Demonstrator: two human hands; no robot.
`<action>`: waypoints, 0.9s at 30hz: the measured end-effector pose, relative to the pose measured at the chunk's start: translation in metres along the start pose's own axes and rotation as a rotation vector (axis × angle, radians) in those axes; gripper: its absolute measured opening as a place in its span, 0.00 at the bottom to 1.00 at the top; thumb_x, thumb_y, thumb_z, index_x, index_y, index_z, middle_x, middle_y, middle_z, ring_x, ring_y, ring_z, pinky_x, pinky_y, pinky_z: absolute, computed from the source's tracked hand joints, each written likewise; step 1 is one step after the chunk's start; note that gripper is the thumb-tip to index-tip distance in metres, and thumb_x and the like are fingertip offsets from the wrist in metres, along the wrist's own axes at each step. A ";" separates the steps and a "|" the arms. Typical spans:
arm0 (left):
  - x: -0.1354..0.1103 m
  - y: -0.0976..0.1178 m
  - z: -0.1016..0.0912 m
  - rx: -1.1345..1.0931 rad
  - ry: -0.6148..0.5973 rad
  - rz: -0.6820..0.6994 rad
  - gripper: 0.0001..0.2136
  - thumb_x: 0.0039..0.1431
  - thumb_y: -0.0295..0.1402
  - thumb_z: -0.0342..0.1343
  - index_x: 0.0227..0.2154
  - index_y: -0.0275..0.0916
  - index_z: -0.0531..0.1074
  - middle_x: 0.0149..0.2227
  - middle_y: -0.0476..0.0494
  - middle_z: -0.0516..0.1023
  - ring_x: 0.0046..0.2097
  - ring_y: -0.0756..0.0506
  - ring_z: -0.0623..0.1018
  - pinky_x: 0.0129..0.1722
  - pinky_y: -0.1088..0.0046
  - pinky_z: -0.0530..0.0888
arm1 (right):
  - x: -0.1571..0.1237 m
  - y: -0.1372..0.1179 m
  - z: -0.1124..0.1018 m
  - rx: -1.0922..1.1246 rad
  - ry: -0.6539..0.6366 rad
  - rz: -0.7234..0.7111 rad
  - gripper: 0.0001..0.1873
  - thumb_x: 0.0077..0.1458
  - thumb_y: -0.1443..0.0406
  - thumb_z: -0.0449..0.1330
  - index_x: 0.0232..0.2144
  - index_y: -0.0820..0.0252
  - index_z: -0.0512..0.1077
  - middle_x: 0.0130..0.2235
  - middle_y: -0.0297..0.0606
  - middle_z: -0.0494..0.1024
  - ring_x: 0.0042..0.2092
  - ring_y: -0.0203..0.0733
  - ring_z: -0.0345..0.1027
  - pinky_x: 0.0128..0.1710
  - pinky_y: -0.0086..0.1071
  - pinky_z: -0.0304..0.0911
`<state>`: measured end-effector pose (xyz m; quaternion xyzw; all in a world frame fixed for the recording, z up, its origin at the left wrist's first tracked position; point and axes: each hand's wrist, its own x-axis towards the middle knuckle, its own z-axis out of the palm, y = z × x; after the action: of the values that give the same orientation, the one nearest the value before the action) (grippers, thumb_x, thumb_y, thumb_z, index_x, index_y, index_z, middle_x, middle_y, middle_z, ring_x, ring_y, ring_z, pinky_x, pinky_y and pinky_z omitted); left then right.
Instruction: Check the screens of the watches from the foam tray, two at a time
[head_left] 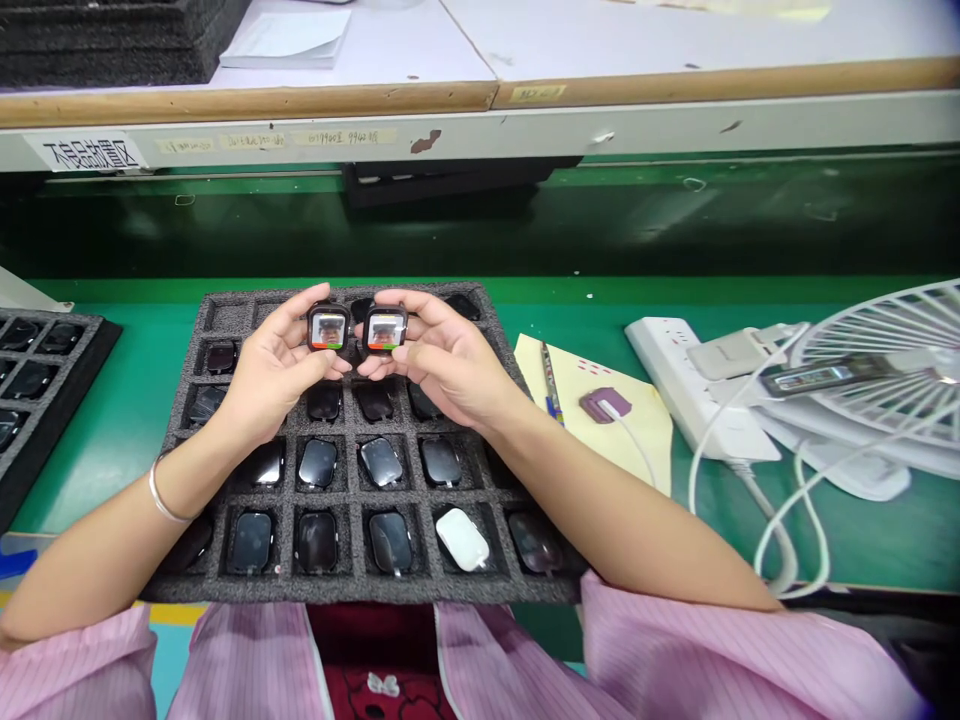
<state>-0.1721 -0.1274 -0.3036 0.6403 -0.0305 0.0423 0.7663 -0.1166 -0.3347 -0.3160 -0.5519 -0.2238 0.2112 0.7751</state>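
Note:
Two smartwatch bodies without straps are held up side by side over a black foam tray (360,590). My left hand (274,370) grips the left smartwatch (328,328) by its edges between thumb and fingers. Its screen is lit, with a picture above a red and green band. In my right hand (450,355) is the right smartwatch (385,328), lit with a similar picture and band. Below them, several dark watch bodies (381,462) lie face up in the tray's compartments. One white piece (463,538) lies in the front row.
Another foam tray (71,400) with watches is at the left. To the right, a pen (551,385) and a purple charger (606,404) lie on yellow paper (649,420). Beyond are a white power strip (697,390), loose cables and a fan (900,370). A shelf (300,100) spans the back.

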 end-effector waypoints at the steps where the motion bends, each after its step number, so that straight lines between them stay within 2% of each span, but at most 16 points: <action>1: 0.002 0.003 0.000 0.010 -0.007 0.014 0.31 0.52 0.28 0.74 0.60 0.44 0.74 0.42 0.47 0.85 0.35 0.48 0.85 0.39 0.73 0.85 | 0.002 -0.004 0.000 -0.016 0.004 -0.010 0.29 0.53 0.66 0.68 0.57 0.52 0.67 0.45 0.35 0.83 0.40 0.41 0.83 0.47 0.41 0.81; 6: 0.016 0.028 0.008 0.036 -0.031 0.119 0.30 0.51 0.26 0.73 0.59 0.45 0.75 0.41 0.48 0.85 0.35 0.48 0.85 0.41 0.71 0.85 | 0.014 -0.028 0.004 -0.098 0.020 -0.106 0.30 0.52 0.64 0.69 0.57 0.51 0.68 0.49 0.36 0.83 0.41 0.43 0.83 0.46 0.40 0.81; 10: 0.028 0.039 0.013 0.051 -0.029 0.167 0.33 0.52 0.26 0.72 0.62 0.45 0.72 0.46 0.45 0.85 0.39 0.45 0.86 0.46 0.65 0.86 | 0.024 -0.042 0.006 -0.157 0.075 -0.151 0.30 0.54 0.62 0.69 0.59 0.49 0.69 0.51 0.35 0.82 0.44 0.44 0.83 0.44 0.39 0.81; 14: 0.034 0.036 0.013 0.053 -0.009 0.154 0.35 0.53 0.27 0.70 0.65 0.45 0.69 0.50 0.43 0.84 0.39 0.45 0.86 0.47 0.63 0.86 | 0.029 -0.042 0.004 -0.175 0.102 -0.126 0.30 0.56 0.60 0.69 0.60 0.49 0.69 0.54 0.36 0.81 0.44 0.44 0.82 0.40 0.37 0.80; 20: 0.037 0.028 0.009 0.026 -0.020 0.144 0.33 0.52 0.26 0.71 0.62 0.45 0.72 0.46 0.45 0.85 0.37 0.45 0.86 0.44 0.64 0.86 | 0.030 -0.034 -0.001 -0.163 0.082 -0.116 0.30 0.55 0.61 0.68 0.59 0.49 0.69 0.54 0.36 0.81 0.43 0.43 0.82 0.41 0.37 0.80; 27: 0.037 0.022 0.008 0.019 -0.009 0.154 0.35 0.52 0.29 0.73 0.64 0.46 0.71 0.46 0.45 0.85 0.42 0.42 0.87 0.45 0.64 0.86 | 0.031 -0.031 -0.004 -0.175 0.062 -0.113 0.31 0.55 0.60 0.69 0.60 0.49 0.69 0.51 0.36 0.81 0.43 0.43 0.83 0.41 0.37 0.80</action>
<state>-0.1375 -0.1306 -0.2774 0.6436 -0.0828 0.0983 0.7545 -0.0866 -0.3294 -0.2845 -0.6103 -0.2482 0.1295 0.7410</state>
